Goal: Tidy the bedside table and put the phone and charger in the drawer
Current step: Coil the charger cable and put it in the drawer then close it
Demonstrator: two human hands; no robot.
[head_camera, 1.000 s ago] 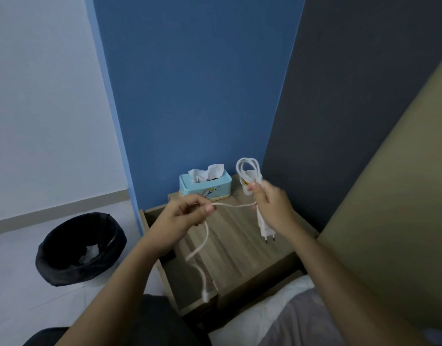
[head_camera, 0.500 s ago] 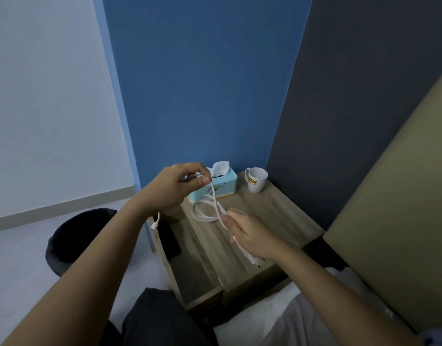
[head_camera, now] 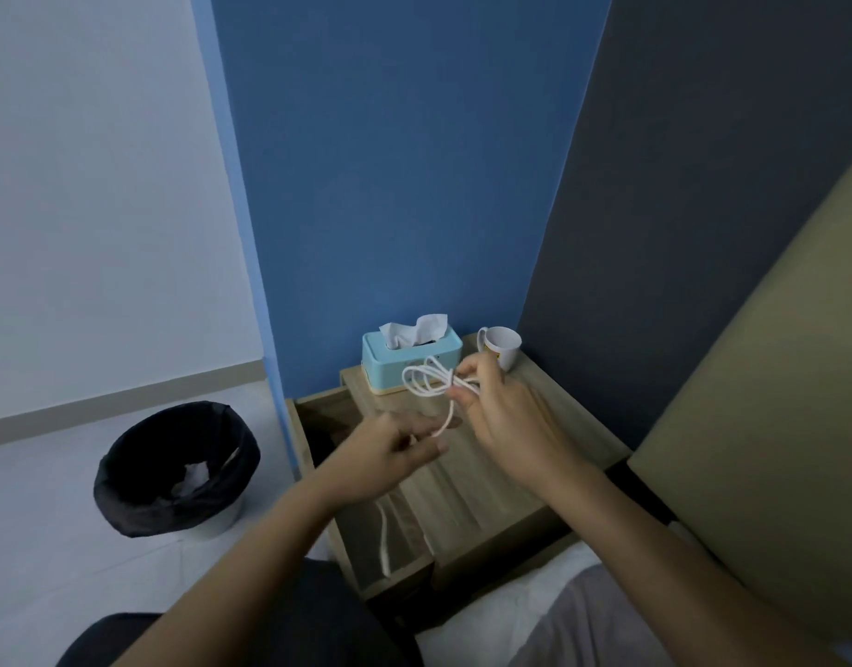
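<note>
Above the wooden bedside table, my right hand pinches several loops of the white charger cable; the plug is hidden. One strand runs down to my left hand, which grips it, blurred. The cable's loose end dangles below that hand over the open drawer on the table's left side. A dark object lies inside the drawer, mostly covered by my left hand. I cannot tell whether it is the phone.
A light blue tissue box and a white mug stand at the back of the table against the blue wall. A bin with a black liner stands on the floor at left. The bed and its headboard are at right.
My left hand has dropped from beside the tissue box to over the drawer. My right hand has risen toward the mug with the coiled loops. The loose end now hangs lower.
</note>
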